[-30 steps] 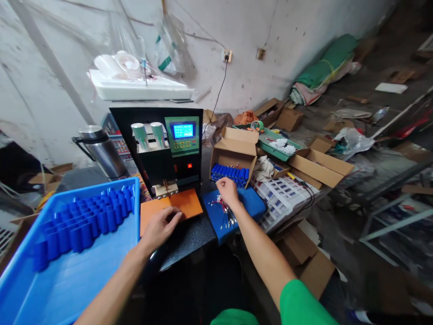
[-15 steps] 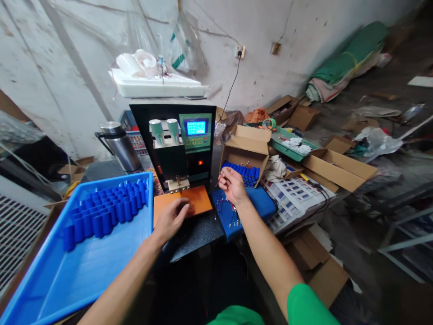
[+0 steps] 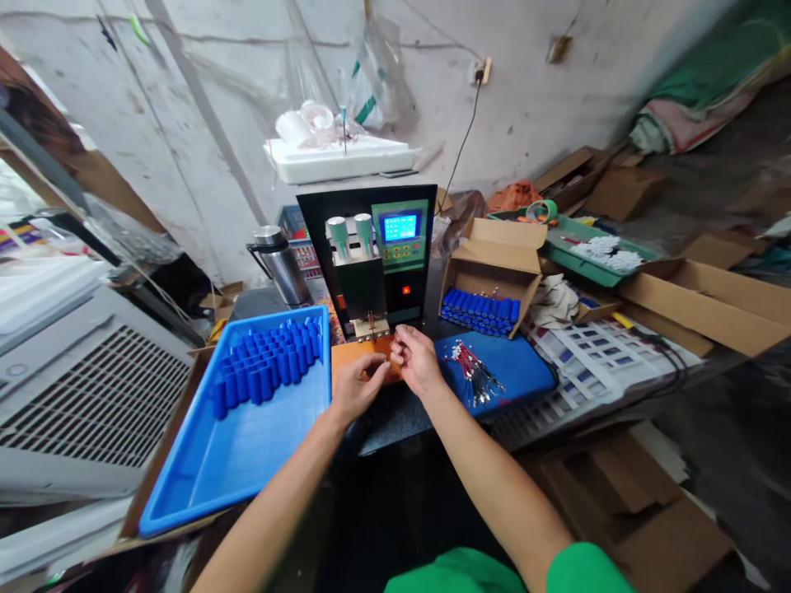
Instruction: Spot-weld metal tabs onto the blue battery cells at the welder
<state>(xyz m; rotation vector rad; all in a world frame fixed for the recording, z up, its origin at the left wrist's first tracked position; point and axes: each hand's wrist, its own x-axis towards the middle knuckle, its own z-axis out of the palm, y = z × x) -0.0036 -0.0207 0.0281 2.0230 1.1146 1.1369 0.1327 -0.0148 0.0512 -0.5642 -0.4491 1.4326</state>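
My left hand [image 3: 362, 383] is over the orange work plate [image 3: 349, 356] of a spot welder [image 3: 364, 284], thumb and index finger apart, with nothing visible between them. Close beside it, my right hand [image 3: 417, 361] pinches at its fingertips; the thin red wire lead seen there earlier is mostly hidden now. The welder's two electrode pins [image 3: 372, 321] stand just behind the fingers. To the right, a bundle of red and black wire leads [image 3: 473, 371] lies on a blue pad [image 3: 525, 366]. Blue cylindrical battery cells [image 3: 265, 362] stand in rows inside the blue tray [image 3: 247, 465].
A cardboard box [image 3: 498, 257] behind the pad holds more blue cells [image 3: 479, 309]. A steel jug [image 3: 281, 263] stands left of the welder. White foam [image 3: 343, 158] rests on top of it. A green tray [image 3: 574, 259] with white pieces and open cartons [image 3: 710, 301] lie right.
My right hand has moved left from above the wire leads to the work plate, next to my left hand. The view has turned left, and the wire bundle now shows uncovered.
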